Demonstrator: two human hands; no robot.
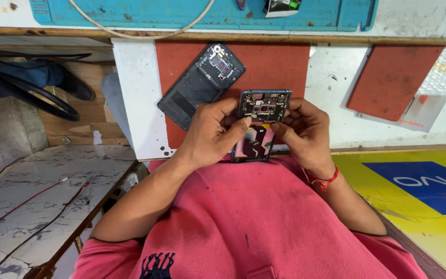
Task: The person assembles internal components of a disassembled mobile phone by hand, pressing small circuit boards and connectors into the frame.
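Phone (260, 121), opened at the back, sits in both my hands above the near edge of the white table (132, 98), over the red mat (280, 64). A yellow sign with a blue rectangle (429, 191) lies flat at my right, below the table edge. A clear packet with a red corner label (423, 112) rests at the right side of the table under a second red pad (393, 80). My left hand (212, 132) curls closed around the phone's left side, thumb on its exposed boards. My right hand (305, 132) grips the right side likewise. Circuit boards and camera modules show at the top; a pink patterned panel shows below. A removed black back cover (202, 82) lies tilted on the mat, just beside the phone.
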